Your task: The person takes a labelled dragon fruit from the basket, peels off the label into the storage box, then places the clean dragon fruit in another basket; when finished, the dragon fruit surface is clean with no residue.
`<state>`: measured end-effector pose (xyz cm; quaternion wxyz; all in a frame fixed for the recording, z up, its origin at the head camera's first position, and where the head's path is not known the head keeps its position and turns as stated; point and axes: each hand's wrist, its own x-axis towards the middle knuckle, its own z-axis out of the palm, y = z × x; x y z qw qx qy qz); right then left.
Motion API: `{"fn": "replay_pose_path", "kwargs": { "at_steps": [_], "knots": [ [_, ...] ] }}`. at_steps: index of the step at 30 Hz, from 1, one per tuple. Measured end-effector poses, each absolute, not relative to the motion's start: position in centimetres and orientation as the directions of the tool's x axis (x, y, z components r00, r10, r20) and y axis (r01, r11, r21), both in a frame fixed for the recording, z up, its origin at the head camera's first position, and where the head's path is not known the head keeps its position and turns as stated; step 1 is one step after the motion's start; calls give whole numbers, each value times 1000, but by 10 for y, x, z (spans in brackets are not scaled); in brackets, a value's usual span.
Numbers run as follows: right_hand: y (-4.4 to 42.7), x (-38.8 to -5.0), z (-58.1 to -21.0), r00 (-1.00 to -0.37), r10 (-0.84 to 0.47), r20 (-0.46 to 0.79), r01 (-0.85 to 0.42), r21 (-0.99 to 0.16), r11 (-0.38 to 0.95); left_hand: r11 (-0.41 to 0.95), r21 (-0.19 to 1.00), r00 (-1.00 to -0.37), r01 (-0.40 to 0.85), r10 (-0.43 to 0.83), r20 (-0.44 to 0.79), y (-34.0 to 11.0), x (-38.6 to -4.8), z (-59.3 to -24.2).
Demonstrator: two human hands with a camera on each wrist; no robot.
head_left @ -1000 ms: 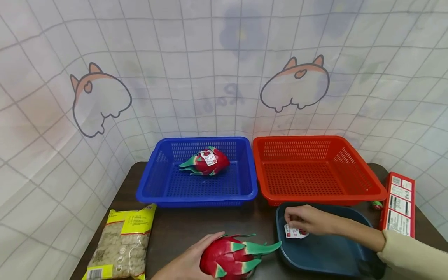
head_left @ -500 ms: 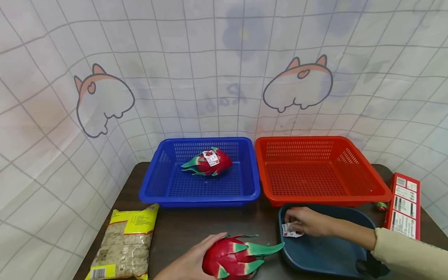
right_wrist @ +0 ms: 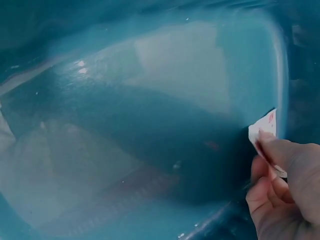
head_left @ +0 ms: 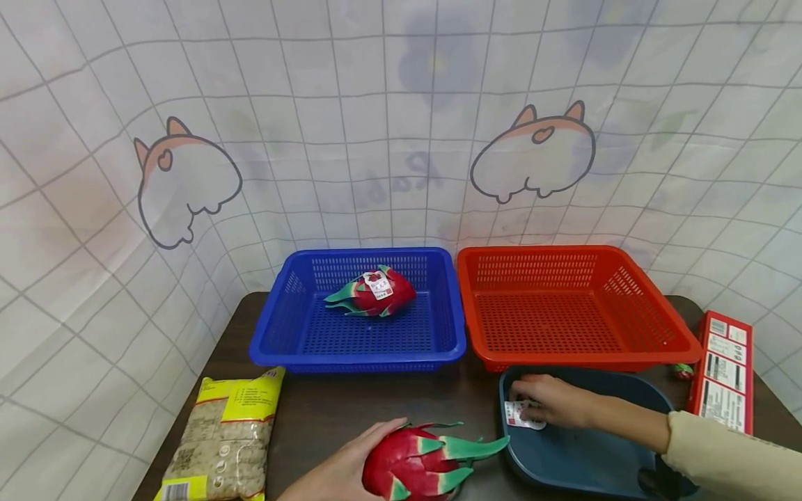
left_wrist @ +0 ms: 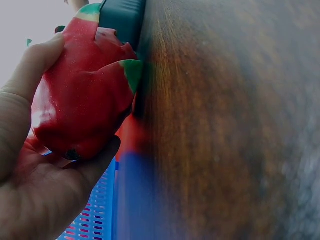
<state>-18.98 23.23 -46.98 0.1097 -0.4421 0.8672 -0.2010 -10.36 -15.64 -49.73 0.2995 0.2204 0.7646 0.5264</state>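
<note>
In the head view my left hand [head_left: 344, 463] grips a red dragon fruit [head_left: 410, 463] with green-tipped scales, low at the front middle of the table. In the left wrist view, thumb and fingers wrap round the fruit [left_wrist: 85, 90] from both sides. My right hand [head_left: 557, 402] reaches into a dark blue tray [head_left: 583, 456]. Its thumb and fingers pinch a small white label [head_left: 516, 415] with red print, near the tray's left end. From the right wrist, the label [right_wrist: 264, 122] shows creased between thumb and fingers; part of it is covered.
At the back, a blue basket [head_left: 357, 358] holds another dragon fruit [head_left: 391, 292] bearing a white label. Beside it stands a red basket [head_left: 532, 320]. A yellow-and-clear bag [head_left: 222, 438] lies at left. A red-and-white box [head_left: 720, 372] is at the right edge, near a small red-green item [head_left: 683, 371].
My right hand has shifted the label slightly left toward the tray's end wall, and its fingers now cover it differently. The left hand and its dragon fruit stay put. The head view turned slightly.
</note>
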Motion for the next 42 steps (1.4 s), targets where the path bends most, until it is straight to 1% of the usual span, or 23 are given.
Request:
{"fn": "replay_pose_path", "kwargs": {
  "at_steps": [5, 11, 18, 24, 30, 42],
  "knots": [
    [231, -190, -469, -586, -809, -52, -717, -431, 548, 345, 939, -723, 10, 651, -232, -156, -103, -498],
    [232, -192, -469, -573, -818, -59, -717, -448, 534, 344, 939, -721, 29, 657, -219, -157, -103, -497],
    [233, -192, -469, -545, -834, -86, -748, -400, 529, 335, 942, -723, 13, 654, -223, -158, -103, -495],
    [233, -191, -469, -571, -809, -141, -714, -400, 574, 350, 937, -726, -16, 640, -251, -158, -103, -494],
    [238, -189, -467, -590, -785, -190, -681, -405, 610, 354, 935, -728, 29, 648, -222, -157, -102, -495],
    [244, -188, -463, -608, -773, -183, -642, -459, 614, 353, 935, -723, 12, 649, -236, -158, -104, -498]
  ]
}}
